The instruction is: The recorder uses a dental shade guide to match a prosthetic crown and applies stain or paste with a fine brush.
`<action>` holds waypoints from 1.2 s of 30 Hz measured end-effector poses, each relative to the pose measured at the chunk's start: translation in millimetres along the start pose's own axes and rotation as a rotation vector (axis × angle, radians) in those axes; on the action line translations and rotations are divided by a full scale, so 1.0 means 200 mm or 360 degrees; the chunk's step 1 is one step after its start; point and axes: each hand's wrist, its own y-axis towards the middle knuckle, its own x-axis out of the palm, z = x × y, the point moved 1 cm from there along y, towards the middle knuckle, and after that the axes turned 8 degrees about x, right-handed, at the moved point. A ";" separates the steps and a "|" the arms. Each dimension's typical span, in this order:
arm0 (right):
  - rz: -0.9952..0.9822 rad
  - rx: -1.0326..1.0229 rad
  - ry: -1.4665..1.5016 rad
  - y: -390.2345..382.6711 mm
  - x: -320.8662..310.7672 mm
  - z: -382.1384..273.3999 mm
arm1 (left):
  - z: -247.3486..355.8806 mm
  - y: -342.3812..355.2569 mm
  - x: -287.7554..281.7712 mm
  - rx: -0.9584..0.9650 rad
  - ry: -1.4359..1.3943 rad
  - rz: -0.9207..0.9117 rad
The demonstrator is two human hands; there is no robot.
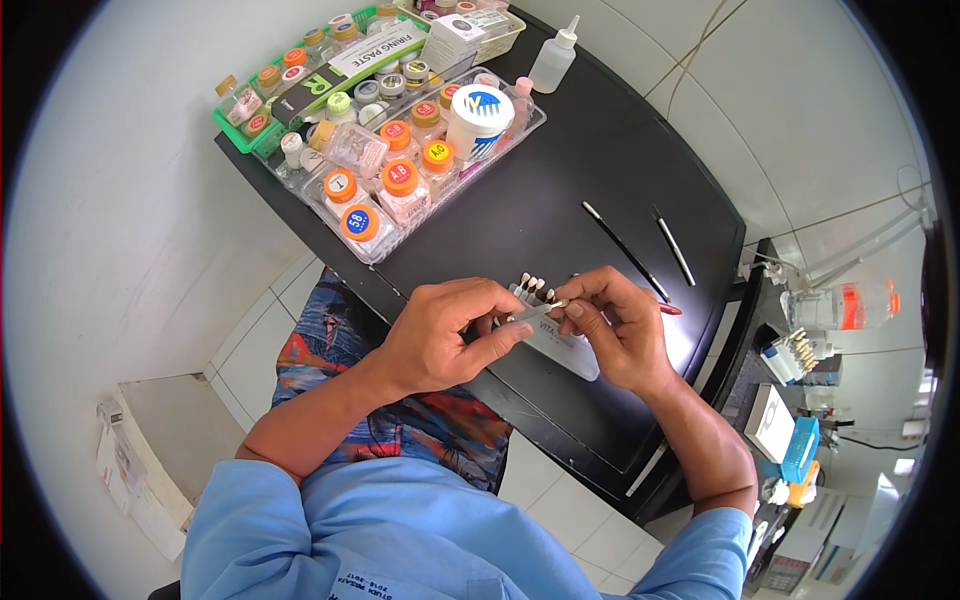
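My left hand [445, 325] is closed, thumb and forefinger pinching a thin greyish dental shade tab [537, 312] above the near edge of the black table. The tab slants up toward my right hand [622, 325], whose thumb and fingers are pinched around its small tooth-like end. My fingers cover part of that end. Beneath both hands lies a pale shade guide holder [562, 348], with several tooth-shaped tabs [530, 284] sticking out at its far side. A slim brush with a dark red end [670, 309] rests just beyond my right hand.
A clear plastic tray [440, 205] of orange-capped powder jars stands at the far left, beside a green basket [232, 133]. A squeeze bottle [554, 60] is behind it. Another slim tool [675, 250] lies to the right. A side counter [745, 410] holds boxes and a bottle.
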 end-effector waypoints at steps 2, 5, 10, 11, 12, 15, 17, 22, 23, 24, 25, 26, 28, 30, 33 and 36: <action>-0.0010 -0.0001 0.0010 0.00 0.00 0.00 | 0.01 0.00 0.00 -0.0025 -0.0009 0.0032; -0.0023 -0.0004 0.0023 0.01 0.00 0.01 | 0.01 0.01 0.01 -0.0002 -0.0027 0.0110; 0.0017 0.0030 -0.0043 -0.01 0.01 0.01 | -0.03 0.00 0.04 0.0153 0.0011 0.0163; -0.0001 0.0013 -0.0067 -0.01 0.01 0.01 | -0.02 0.00 0.04 0.0094 0.0039 0.0135; -0.0024 -0.0010 -0.0089 0.00 0.02 0.00 | -0.02 0.00 0.03 0.0035 0.0077 0.0109; 0.0001 -0.0120 -0.0242 0.01 -0.02 -0.04 | 0.00 0.00 0.02 -0.0017 0.0114 0.0074; 0.0145 -0.0321 -0.0516 0.03 -0.11 -0.05 | 0.00 0.01 0.01 -0.0046 0.0141 0.0109; 0.1035 -0.0010 -0.0564 0.08 -0.54 0.10 | -0.03 0.01 0.01 -0.0061 0.0154 0.0095; 0.1095 0.0076 -0.0552 0.09 -0.59 0.13 | -0.03 0.01 0.01 -0.0043 0.0142 0.0099; 0.1154 0.0162 -0.0538 0.09 -0.62 0.16 | -0.03 0.01 0.02 -0.0034 0.0142 0.0093; 0.1131 0.0186 -0.0645 0.08 -0.62 0.19 | -0.03 0.00 0.02 -0.0055 0.0143 0.0080; 0.1104 0.0201 -0.0751 0.09 -0.61 0.21 | -0.03 0.00 0.02 -0.0074 0.0152 0.0075; 0.0926 0.0170 -0.0738 0.09 -0.57 0.24 | -0.06 -0.02 0.04 -0.0115 0.0082 0.0111; 0.0712 0.0160 -0.0980 0.10 -0.51 0.23 | -0.05 -0.02 0.03 -0.0180 0.0037 0.0165; 0.0586 0.0243 -0.1294 0.08 -0.46 0.21 | -0.05 -0.02 0.01 -0.0329 -0.0013 0.0173; 0.0577 0.0328 -0.1331 0.09 -0.44 0.22 | -0.05 0.00 0.00 -0.0385 -0.0091 0.0118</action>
